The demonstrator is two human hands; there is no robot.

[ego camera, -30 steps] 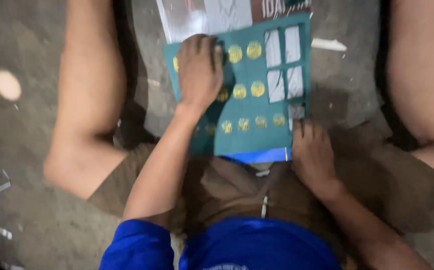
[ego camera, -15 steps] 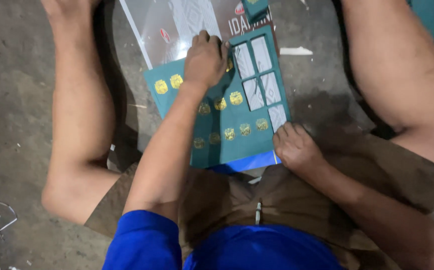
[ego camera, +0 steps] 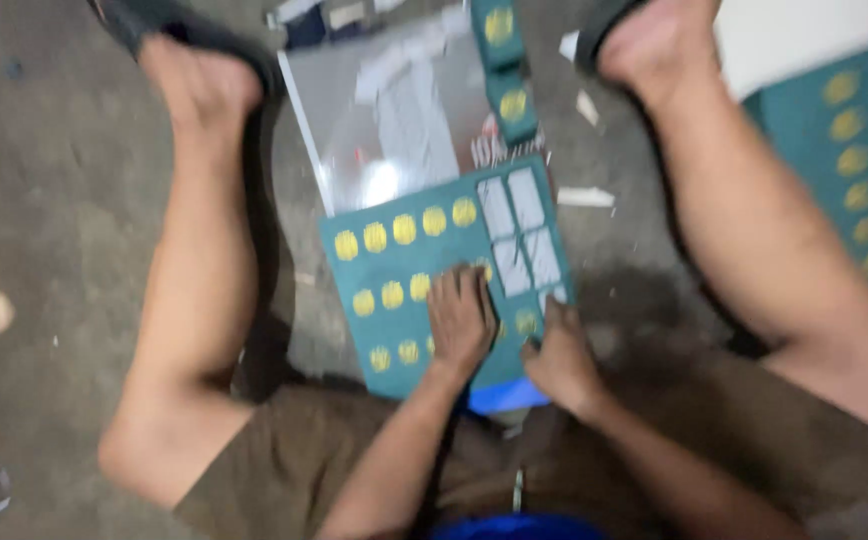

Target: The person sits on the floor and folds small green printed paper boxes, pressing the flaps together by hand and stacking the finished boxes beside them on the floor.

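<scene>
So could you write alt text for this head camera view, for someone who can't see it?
Seen from above, a seated person presses the left hand and right hand flat on a teal card sheet with rows of yellow discs and pale rectangles, lying between bare legs on a concrete floor. A glossy grey sheet lies beyond it; the picture is blurred.

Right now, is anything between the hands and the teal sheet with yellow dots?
Nothing visible. The left hand lies flat on the teal sheet, and the right hand rests at its near right edge, both touching it directly.
</scene>
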